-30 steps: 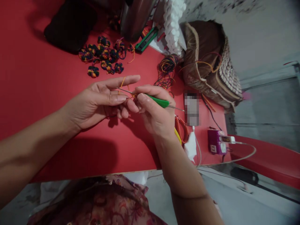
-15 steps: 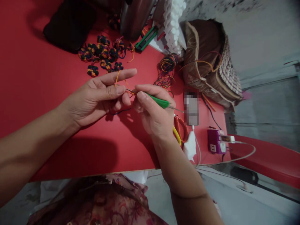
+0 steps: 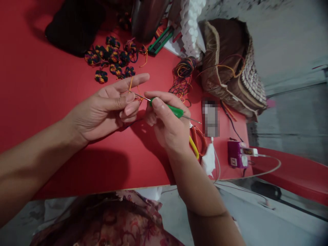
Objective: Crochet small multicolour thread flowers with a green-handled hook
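My right hand (image 3: pixel 170 126) grips a crochet hook (image 3: pixel 174 110) by its green handle, with thin metal shafts sticking out at both ends. The front shaft reaches left to the fingers of my left hand (image 3: pixel 110 107). Orange yarn (image 3: pixel 131 83) loops over the raised index finger of that hand, while its thumb and other fingers pinch the yarn. A small bit of orange work sits at the shaft between the two hands. My left fingers partly hide it. Behind my hands lie several small crocheted flowers (image 3: pixel 112 56) in dark, orange and purple yarn.
On the red table (image 3: pixel 84 171) are a tangled yarn bundle (image 3: pixel 185 68), a green box cutter (image 3: pixel 161 41), scissors (image 3: pixel 197 141) with red and yellow handles, and a blurred-out phone (image 3: pixel 210 118) on a cable. A brown bag (image 3: pixel 225 58) and a purple plug adapter (image 3: pixel 237 154) stand at right.
The hook's front shaft shows more clearly, its tip now at the orange yarn near my left index finger. My left lower fingers have curled in closer to the thumb.
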`<state>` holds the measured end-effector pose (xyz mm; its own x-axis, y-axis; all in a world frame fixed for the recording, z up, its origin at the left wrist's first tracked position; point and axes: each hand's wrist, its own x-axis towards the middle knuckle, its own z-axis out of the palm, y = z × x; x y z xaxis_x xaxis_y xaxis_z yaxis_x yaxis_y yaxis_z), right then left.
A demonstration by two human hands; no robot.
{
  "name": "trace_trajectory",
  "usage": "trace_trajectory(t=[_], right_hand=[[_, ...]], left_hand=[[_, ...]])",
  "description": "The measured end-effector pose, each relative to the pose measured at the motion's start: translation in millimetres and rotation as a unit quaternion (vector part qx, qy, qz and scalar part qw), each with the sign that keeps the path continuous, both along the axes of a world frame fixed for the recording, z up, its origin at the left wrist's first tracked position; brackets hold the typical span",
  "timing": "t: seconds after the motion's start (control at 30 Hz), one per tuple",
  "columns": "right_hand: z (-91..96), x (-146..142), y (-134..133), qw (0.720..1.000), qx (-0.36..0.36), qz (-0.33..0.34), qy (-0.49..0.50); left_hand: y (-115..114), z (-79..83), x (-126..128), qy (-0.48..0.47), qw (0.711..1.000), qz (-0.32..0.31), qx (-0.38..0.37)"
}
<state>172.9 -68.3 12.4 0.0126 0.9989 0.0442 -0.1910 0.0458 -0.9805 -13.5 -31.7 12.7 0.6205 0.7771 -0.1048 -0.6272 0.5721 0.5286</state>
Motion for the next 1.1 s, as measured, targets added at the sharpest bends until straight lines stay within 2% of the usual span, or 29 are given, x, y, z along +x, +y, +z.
trace_trajectory(t=[0.17,0.23,0.47,0.73,0.93,1.1], right_hand=[[4.1,1,10,0.993,-0.071,0.038,0.088],[1.6,4,15,0.992,-0.077,0.047,0.085],[-13.7,16,22,0.999,-0.007,0.049,-0.001],[0.0,14,18,0.998,0.031,0.001,-0.056],[-0.6,17,13,0.993,0.108,-0.029,-0.045],[9.6,18,-2,0.973,0.127,-0.085,-0.175]], left_hand=[[-3,2.9,0,0.004,1.000,-0.014,-0.001],[-2,0.9,-1,0.011,0.999,-0.030,-0.002],[3,-6.8,-2,0.030,0.998,-0.059,0.022],[1,-4.1,-2,0.073,0.995,-0.052,0.048],[-1,-2.8,-1,0.094,0.994,-0.022,0.059],[-1,-2.0,2,0.102,0.993,0.000,0.055]])
